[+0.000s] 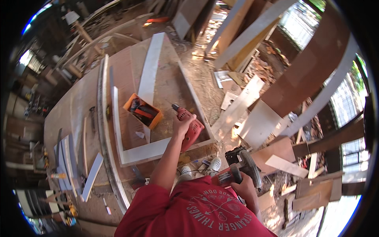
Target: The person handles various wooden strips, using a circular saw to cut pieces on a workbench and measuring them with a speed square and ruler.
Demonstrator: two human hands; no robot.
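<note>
My left hand [182, 125] is wrapped round a red power drill [193, 134], held over the near right corner of the worktable. The drill's bit points away and to the left, towards an orange open-topped box [157, 118] with dark tools inside. Down at my right side, my right hand [245, 187] grips a circular saw [224, 177] by its black handle. Beyond the table's edge, the saw's round blade guard faces right. A white strip [147, 151] lies along the near side of the table, partly behind my left arm.
The large wooden worktable [169, 79] carries a long white board [152, 67] and a long pale-edged strip [104, 118]. Narrow offcuts [93, 173] lie on its left. Tall brown panels [308, 63] lean on the right, above scattered wood scraps [286, 165]. My shoes [214, 164] stand by the near edge.
</note>
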